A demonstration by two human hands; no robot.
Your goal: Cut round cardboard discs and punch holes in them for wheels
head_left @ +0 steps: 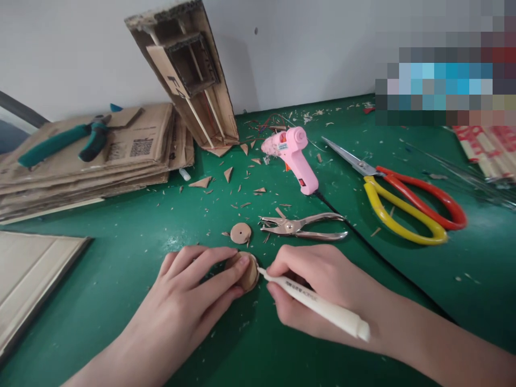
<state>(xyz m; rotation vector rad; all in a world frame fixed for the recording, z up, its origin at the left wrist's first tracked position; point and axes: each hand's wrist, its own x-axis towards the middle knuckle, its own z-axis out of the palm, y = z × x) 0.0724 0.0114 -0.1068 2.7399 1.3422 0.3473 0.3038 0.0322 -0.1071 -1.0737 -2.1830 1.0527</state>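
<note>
My left hand [189, 293] lies on the green table with its fingers pressed on a small round cardboard disc [249, 274], holding it down. My right hand [318, 290] is closed round a white pen [318, 305], whose tip touches the right edge of that disc. A second cardboard disc [241, 233] with a centre hole lies just behind, next to a metal hole punch [302, 226].
A pink glue gun [293, 156] with its black cord, red-and-yellow scissors [403, 196], a leaning cardboard structure [189, 75], stacked cardboard sheets [100, 156] with green-handled pliers [64, 141] on top, a board [28, 274] at left, cardboard scraps [228, 174].
</note>
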